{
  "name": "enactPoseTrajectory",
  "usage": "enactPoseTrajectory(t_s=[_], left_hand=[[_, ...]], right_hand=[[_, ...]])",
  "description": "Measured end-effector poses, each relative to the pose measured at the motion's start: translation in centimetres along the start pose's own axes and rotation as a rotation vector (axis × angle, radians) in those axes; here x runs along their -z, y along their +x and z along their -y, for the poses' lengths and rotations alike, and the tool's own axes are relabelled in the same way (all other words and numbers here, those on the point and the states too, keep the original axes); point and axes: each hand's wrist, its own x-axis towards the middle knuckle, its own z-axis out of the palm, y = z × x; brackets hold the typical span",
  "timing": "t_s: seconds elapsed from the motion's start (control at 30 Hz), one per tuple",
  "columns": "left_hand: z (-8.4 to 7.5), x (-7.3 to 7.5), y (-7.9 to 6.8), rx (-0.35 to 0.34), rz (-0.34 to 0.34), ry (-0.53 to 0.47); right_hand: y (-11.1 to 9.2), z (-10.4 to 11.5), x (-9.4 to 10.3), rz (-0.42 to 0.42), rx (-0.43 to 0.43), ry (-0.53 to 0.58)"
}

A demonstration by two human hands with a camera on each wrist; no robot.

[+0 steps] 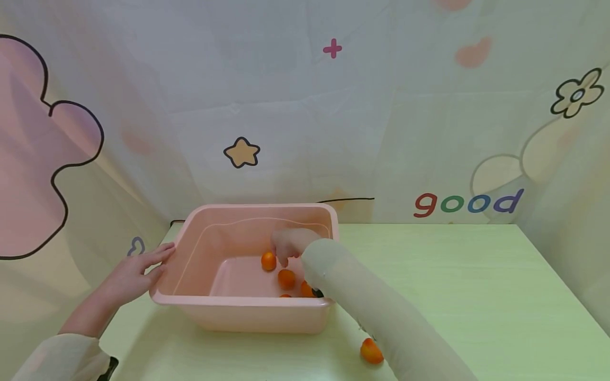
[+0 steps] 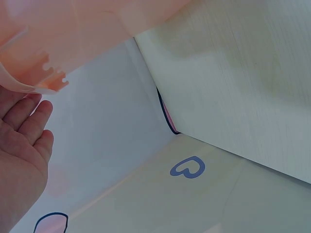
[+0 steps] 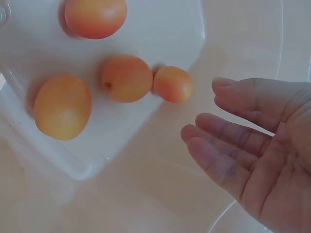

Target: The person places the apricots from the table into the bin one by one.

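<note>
A pink plastic tub (image 1: 248, 315) stands on the table, with several small orange fruits (image 1: 269, 261) lying on its bottom. My right hand (image 1: 289, 243) reaches down inside the tub near its right side. In the right wrist view its fingers are loosely extended with nothing between them, and a small round fruit (image 3: 173, 84) lies just beyond the fingertips, against a larger one (image 3: 127, 78). My left hand (image 1: 133, 275) is at the tub's left rim, its extended fingers touching the edge. The left wrist view shows those fingers (image 2: 36, 121) right below the rim.
Another orange fruit (image 1: 371, 351) with a reddish tint lies on the table in front of the tub, beside the right sleeve (image 1: 381, 301). The pale green tabletop (image 1: 443, 280) extends to the right. A printed cloth (image 1: 295, 116) hangs behind the table and along its sides.
</note>
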Motion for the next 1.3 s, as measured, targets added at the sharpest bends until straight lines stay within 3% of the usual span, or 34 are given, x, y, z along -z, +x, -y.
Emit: enactPoseTrajectory(t_s=[0.07,0.13,0.27,0.33,0.4,0.53,0.63,0.73,0.93,1.3], left_hand=[[-0.1,0.0,0.0,0.002,0.003,-0.004],[-0.1,0.0,0.0,0.001,0.003,-0.008],[-0.1,-0.1,0.0,-0.009,-0.006,-0.002],[-0.1,-0.1,0.1,-0.01,-0.008,0.003],[-0.1,-0.1,0.0,-0.011,-0.01,0.006],[-0.2,-0.1,0.0,-0.004,0.0,-0.005],[-0.2,0.0,0.0,0.003,0.006,-0.012],[-0.3,0.0,0.0,0.008,0.009,-0.01],[-0.1,-0.1,0.0,0.007,0.008,-0.003],[0.0,-0.2,0.0,-0.006,-0.009,0.009]], right_hand=[[-0.4,0.1,0.1,-0.02,0.002,0.009],[-0.7,0.2,0.3,-0.03,0.077,-0.038],[-1.4,0.0,0.4,0.001,-0.08,0.264],[-1.7,0.0,0.6,0.006,-0.116,0.342],[-1.8,0.2,0.9,0.013,-0.089,0.312],[-1.7,0.9,2.1,0.024,0.022,0.104],[-1.7,1.3,3.2,0.033,0.154,-0.101],[-2.0,1.4,4.2,0.032,0.272,-0.23],[-2.9,1.0,5.4,0.032,0.402,-0.32],[-4.0,-1.1,6.6,0.028,0.468,-0.372]])
